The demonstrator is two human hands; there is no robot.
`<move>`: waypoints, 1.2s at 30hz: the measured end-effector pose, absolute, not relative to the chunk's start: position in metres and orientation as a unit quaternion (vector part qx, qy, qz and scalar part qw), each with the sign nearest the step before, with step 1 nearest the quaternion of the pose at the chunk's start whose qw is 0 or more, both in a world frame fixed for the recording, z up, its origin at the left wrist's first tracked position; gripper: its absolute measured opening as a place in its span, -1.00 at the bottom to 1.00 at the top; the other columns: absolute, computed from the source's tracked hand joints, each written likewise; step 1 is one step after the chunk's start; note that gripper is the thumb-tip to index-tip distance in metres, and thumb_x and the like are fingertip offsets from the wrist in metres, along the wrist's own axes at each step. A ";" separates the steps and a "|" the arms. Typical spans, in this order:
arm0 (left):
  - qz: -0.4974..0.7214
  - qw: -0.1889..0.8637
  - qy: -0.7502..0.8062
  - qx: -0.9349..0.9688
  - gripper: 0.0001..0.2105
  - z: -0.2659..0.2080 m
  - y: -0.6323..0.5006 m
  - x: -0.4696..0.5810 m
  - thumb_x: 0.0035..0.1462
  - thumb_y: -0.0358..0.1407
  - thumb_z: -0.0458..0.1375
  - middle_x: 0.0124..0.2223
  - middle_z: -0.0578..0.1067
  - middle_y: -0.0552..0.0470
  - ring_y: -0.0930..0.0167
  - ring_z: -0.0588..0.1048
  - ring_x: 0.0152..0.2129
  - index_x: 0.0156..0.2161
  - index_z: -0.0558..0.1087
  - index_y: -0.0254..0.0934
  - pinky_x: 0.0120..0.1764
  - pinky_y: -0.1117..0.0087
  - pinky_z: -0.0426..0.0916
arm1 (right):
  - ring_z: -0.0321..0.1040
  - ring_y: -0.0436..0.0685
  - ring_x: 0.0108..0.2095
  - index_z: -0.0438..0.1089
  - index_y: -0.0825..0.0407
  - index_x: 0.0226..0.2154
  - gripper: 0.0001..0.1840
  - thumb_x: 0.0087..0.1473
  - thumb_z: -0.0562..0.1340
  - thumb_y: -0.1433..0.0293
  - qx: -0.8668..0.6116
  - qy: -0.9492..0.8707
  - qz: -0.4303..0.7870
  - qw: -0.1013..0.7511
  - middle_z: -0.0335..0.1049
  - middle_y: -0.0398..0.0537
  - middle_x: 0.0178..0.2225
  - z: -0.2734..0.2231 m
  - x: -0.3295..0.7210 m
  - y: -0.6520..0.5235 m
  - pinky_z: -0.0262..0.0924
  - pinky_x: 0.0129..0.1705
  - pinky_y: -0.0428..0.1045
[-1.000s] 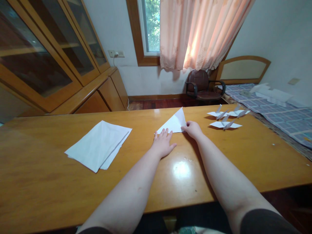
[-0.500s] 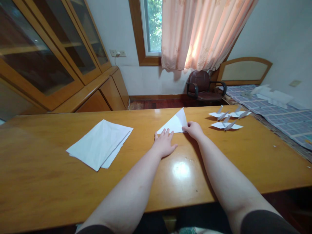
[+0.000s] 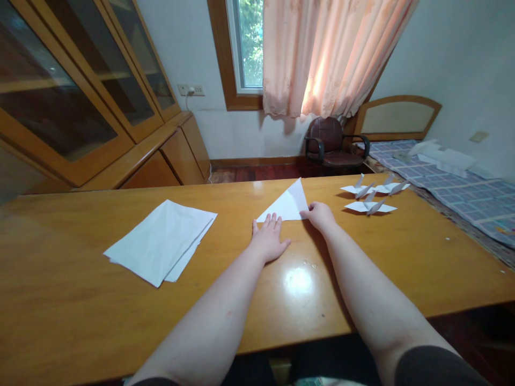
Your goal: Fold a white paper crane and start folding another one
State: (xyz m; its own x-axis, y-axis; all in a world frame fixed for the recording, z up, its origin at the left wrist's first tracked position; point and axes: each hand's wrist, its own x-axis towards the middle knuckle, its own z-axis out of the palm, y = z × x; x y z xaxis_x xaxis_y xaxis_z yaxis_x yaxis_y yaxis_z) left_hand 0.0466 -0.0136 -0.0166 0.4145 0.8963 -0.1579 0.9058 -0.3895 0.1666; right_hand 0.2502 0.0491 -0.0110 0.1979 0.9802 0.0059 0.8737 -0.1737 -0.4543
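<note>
A white sheet of paper folded into a triangle (image 3: 286,205) lies on the wooden table (image 3: 241,279), its tip pointing away from me. My left hand (image 3: 269,240) rests flat with fingers spread, the fingertips on the triangle's near edge. At the right corner, my right hand (image 3: 321,216) pinches the folded paper between thumb and fingers. Off to the right stand several folded paper cranes, the nearest crane (image 3: 370,207) in front of the others. A stack of white paper sheets (image 3: 161,236) lies left of my hands, its edges not lined up.
Beyond the table stand a brown office chair (image 3: 328,140) and a bed (image 3: 450,177) with white paper on its checked cover. A glass-door cabinet (image 3: 148,155) runs along the left wall. Small white scraps lie near the table's right edge.
The view has shifted slightly. Both hands stay in nearly the same place on the folded paper, with no visible change in the fold.
</note>
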 end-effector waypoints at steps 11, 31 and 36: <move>-0.005 0.109 0.565 0.818 -0.14 -0.019 -0.013 0.045 0.05 0.20 -0.18 0.35 -0.26 -0.18 0.11 -0.30 0.27 0.31 -0.21 -0.32 0.19 -0.10 -0.31 | 0.23 0.02 -0.53 0.41 0.09 -0.52 -0.72 -0.17 0.25 0.19 -0.753 -0.612 0.165 0.180 0.37 -0.08 -0.55 -0.012 0.256 0.047 -0.06 -0.51 -0.10; -0.017 0.117 0.557 0.822 -0.26 -0.011 -0.015 0.044 0.07 0.20 -0.20 0.36 -0.22 -0.11 0.04 -0.27 0.26 0.30 -0.15 -0.03 0.16 -0.14 -0.29 | 0.32 0.08 -0.44 0.44 0.09 -0.47 -0.72 -0.15 0.30 0.20 -0.775 -0.588 0.164 0.163 0.43 0.00 -0.48 -0.009 0.255 0.049 0.05 -0.44 -0.09; -0.023 0.115 0.557 0.822 -0.30 -0.009 -0.016 0.044 0.08 0.20 -0.19 0.36 -0.24 -0.06 0.03 -0.27 0.26 0.29 -0.14 0.04 0.15 -0.15 -0.30 | 0.30 0.06 -0.46 0.44 0.07 -0.49 -0.75 -0.14 0.29 0.20 -0.774 -0.589 0.163 0.169 0.42 -0.03 -0.50 -0.014 0.260 0.052 0.02 -0.45 -0.08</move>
State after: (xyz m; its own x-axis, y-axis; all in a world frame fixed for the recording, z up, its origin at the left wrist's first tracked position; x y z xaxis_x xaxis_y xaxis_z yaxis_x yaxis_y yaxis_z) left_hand 0.0444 -0.0161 -0.0090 0.3786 0.9105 -0.1664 0.9212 -0.3532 0.1633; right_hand 0.2602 0.0520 -0.0137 0.2535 0.9659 -0.0532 0.8561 -0.2496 -0.4526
